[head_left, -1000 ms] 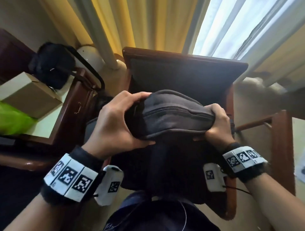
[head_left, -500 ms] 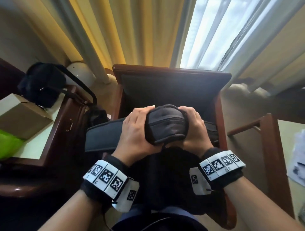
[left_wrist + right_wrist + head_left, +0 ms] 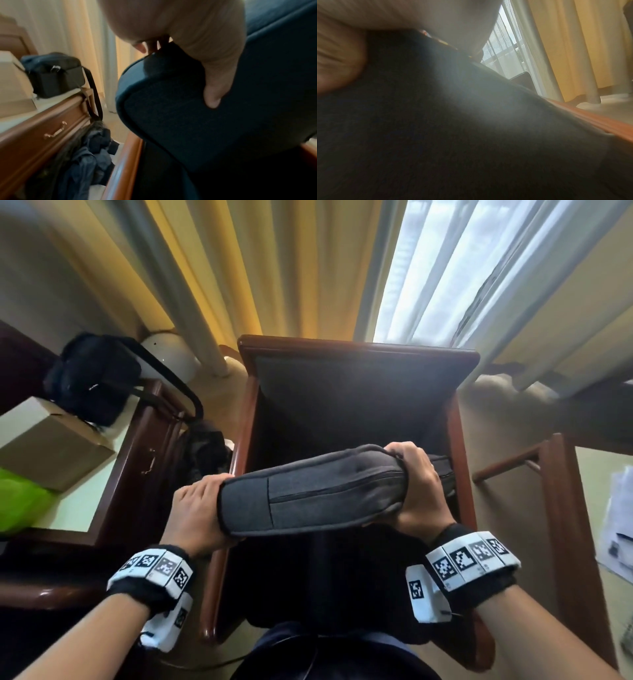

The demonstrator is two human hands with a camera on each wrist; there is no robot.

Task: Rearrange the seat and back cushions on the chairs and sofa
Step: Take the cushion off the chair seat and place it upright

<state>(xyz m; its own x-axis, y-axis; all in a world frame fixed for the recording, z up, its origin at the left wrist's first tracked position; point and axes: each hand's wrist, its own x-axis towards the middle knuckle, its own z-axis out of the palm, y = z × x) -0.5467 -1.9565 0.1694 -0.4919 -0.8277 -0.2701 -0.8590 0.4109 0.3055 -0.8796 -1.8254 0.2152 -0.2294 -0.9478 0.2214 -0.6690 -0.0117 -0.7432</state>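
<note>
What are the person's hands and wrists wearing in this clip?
Both hands, left hand and right hand, are bare, with no gloves or sleeves. Each wrist carries a black band ringed with white tiles printed with black square markers. A white marker-tagged box hangs under each wrist, with a thin dark cable.

Box (image 3: 51, 446) and bag (image 3: 92, 378) on desk (image 3: 113, 474)

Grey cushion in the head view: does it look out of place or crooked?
Yes. The grey cushion is not seated in the chair: both hands hold it by its ends above the seat, tilted, right end higher.
</note>
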